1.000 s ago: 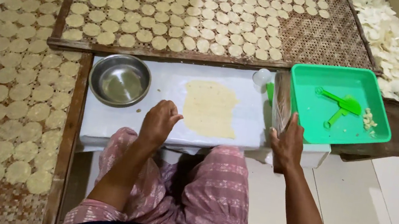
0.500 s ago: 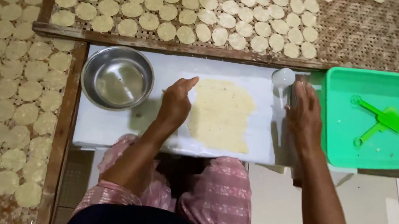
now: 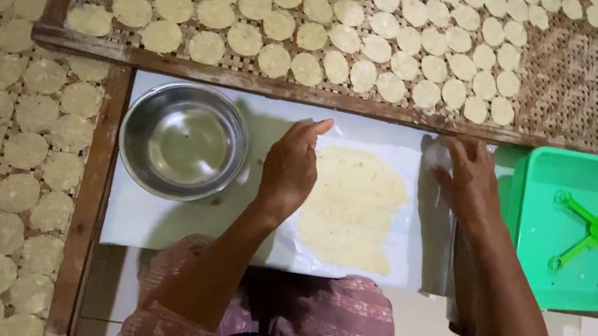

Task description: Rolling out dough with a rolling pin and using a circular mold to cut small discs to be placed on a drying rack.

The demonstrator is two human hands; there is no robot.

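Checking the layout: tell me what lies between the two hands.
Head view: the flattened dough sheet on the white board lies between left hand and right hand.

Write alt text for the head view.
A person's left hand rests at the edge of a flat pale dough sheet on a white board; the right hand touches its right side, between a round steel bowl and green plastic tray.

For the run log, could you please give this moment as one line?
left hand: flat at dough sheet edge | right hand: on roller | steel bowl: left
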